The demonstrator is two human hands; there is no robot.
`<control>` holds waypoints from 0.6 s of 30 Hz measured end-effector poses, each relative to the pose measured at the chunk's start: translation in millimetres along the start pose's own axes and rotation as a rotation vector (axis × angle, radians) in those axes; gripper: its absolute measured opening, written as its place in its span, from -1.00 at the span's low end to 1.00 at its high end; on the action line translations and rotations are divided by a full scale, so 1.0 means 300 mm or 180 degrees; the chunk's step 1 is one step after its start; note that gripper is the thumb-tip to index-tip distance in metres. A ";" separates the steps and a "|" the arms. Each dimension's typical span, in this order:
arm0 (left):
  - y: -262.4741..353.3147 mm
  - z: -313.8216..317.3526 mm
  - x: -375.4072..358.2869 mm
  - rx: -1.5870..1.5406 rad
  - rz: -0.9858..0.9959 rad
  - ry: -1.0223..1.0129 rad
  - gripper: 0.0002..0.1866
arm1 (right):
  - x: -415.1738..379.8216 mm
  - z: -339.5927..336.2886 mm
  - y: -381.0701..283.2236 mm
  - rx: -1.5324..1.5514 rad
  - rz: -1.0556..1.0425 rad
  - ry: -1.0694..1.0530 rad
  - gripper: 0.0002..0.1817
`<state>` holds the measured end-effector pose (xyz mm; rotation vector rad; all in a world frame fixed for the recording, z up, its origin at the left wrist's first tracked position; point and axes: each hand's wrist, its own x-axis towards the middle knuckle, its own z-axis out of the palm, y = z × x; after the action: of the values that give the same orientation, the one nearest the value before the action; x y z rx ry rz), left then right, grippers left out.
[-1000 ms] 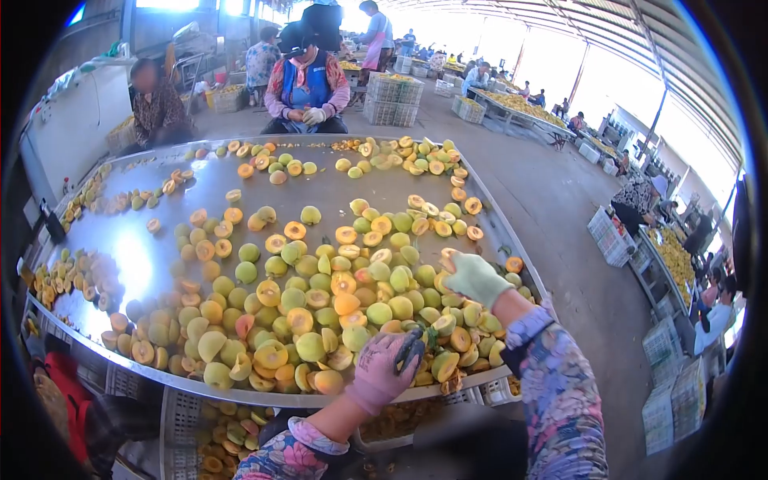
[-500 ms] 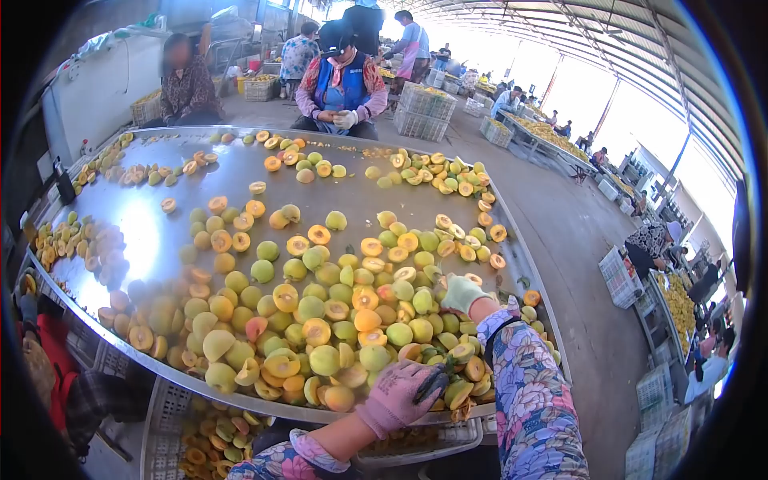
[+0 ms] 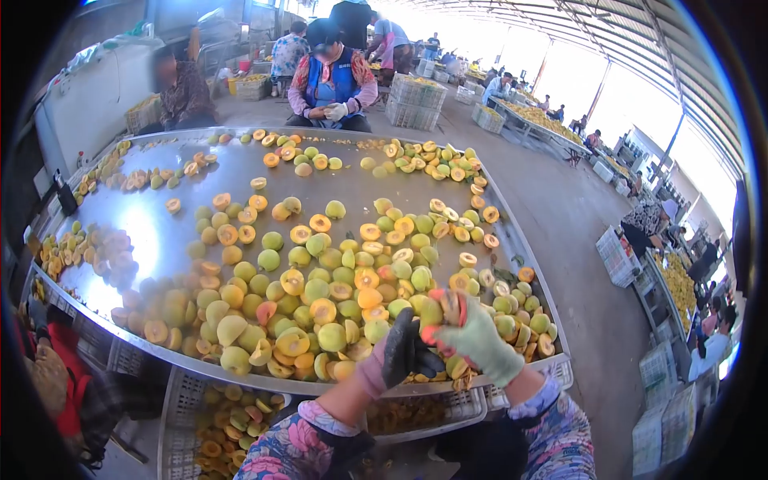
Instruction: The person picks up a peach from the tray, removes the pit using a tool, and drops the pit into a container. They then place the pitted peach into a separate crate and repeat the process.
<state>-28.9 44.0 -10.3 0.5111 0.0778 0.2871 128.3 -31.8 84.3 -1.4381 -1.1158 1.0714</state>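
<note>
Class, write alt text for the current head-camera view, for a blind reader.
A left hand in a pink-and-black glove and a right hand in a pale green glove work close together over whole and halved yellow-green fruit on a large metal table. A person in a blue vest sits opposite; a pale plastic crate of fruit sits below.

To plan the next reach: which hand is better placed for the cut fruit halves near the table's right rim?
Probably the right hand: it is nearer those cut halves, and the left hand would have to reach past it. The right may be holding something.
</note>
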 end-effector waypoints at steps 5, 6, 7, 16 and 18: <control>-0.029 0.077 -0.026 0.1032 0.0606 0.0670 -0.48 | -0.177 0.022 0.030 -0.1696 -0.1434 0.0627 -0.37; -0.020 0.104 -0.028 0.1320 0.0750 0.0987 -0.53 | -0.210 0.029 0.029 -0.0414 -0.0225 0.0589 -0.36; -0.015 0.117 -0.031 0.1608 0.0841 0.1024 -0.59 | -0.239 0.023 0.001 0.0017 0.0278 0.0515 -0.47; -0.044 0.075 -0.006 0.0817 0.0351 0.0496 -0.37 | -0.238 0.045 0.041 0.0818 0.0601 0.0804 -0.64; -0.055 0.032 0.005 0.0668 0.0102 0.0312 -0.32 | -0.226 0.044 0.048 0.0678 0.0590 0.0773 -0.64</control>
<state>-21.9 26.2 -10.2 0.7070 0.1966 0.3375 104.2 -97.3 73.3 -1.4745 -0.6858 1.0753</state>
